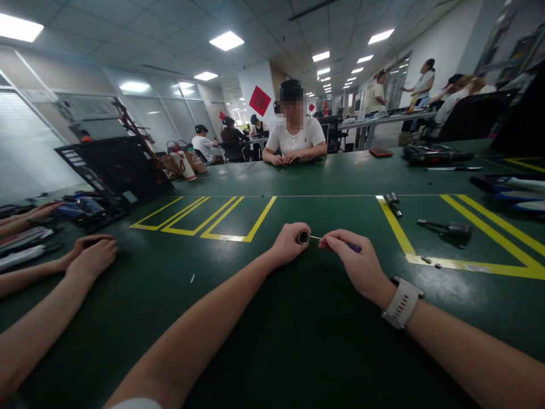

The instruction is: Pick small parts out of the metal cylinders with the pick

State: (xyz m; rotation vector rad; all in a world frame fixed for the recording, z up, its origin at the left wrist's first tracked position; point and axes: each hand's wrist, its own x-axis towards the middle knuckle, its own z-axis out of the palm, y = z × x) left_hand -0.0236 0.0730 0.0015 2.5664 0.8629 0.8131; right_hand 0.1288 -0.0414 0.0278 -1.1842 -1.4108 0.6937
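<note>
My left hand point(288, 244) is closed around a dark cylindrical part point(303, 237), whose round open end with a metal rim faces me. Just to its right, my right hand point(355, 258) grips a small screwdriver point(352, 246) by its dark handle. The thin shaft points left at the cylinder's side; whether its tip touches cannot be made out. A dark metal part with a shaft point(452, 230) lies to the right, inside a yellow taped outline. Near it are a smaller dark metal part point(392, 203) and several tiny black pieces point(437, 266) on the tape.
Yellow tape outlines point(225, 238) mark the green table point(179, 295). A co-worker's hands point(91, 255) rest at the left, near a black open case point(114, 176). Across the table sits another person point(293, 133). A black power tool point(436, 153) and a red-edged object point(381, 153) lie far right.
</note>
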